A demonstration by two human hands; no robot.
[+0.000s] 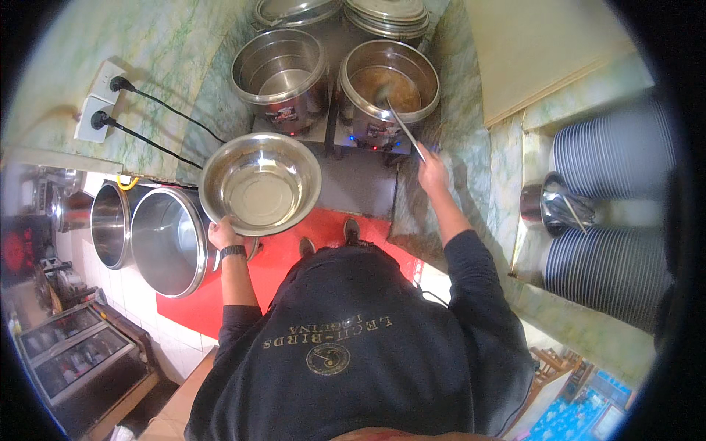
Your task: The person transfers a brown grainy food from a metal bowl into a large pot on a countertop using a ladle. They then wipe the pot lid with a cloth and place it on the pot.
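My left hand [224, 234] grips the near left rim of a wide stainless steel basin [259, 193], which holds nothing that I can see. In my right hand [433, 172] is the metal handle of a ladle [407, 132]. The handle slants over the rim of the right-hand steel pot [433, 105], and the ladle's head dips into brownish liquid [408, 88]. Steam or blur partly hides that head. Left of this pot stands a second open steel pot [287, 99], its inside bare metal where visible.
Lids [386, 8] lie stacked behind the pots. Two black plugs with cables [160, 105] run from wall sockets [94, 121]. Tall open steel drums [165, 242] stand at left. Stacked plates [606, 264] and a utensil container [554, 204] fill the right shelf. A red mat [193, 314] covers the floor.
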